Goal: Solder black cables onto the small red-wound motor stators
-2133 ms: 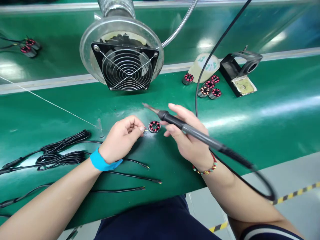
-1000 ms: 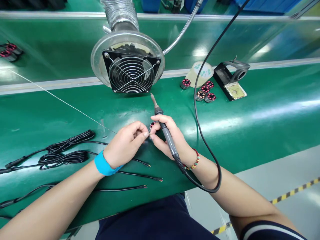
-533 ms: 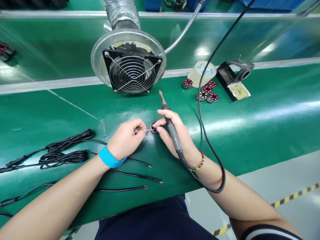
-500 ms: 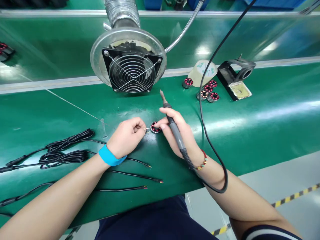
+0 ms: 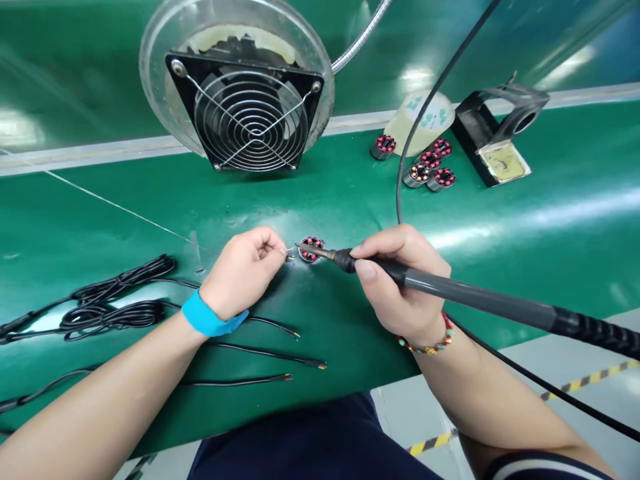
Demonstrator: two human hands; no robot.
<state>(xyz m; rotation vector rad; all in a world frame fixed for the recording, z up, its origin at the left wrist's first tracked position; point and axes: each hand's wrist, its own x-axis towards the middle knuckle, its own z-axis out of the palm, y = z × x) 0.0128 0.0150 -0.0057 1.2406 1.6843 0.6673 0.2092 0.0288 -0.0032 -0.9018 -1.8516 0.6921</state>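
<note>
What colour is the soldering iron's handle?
Grey, with black at both ends; the handle shows best in the head view.

Glossy green bench top (image 5: pixel 530 267); green back panel (image 5: pixel 90 87) rises behind, pale strip (image 5: pixel 100 153) along the join. White glare on both. Pale grey floor (image 5: pixel 400 400) bears yellow-and-black striped tape (image 5: pixel 433 444).

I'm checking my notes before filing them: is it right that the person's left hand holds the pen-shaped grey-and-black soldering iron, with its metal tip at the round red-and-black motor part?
Not quite: the head view shows the right hand holding the pen-shaped grey-and-black soldering iron, with its metal tip at the round red-and-black motor part.
</note>
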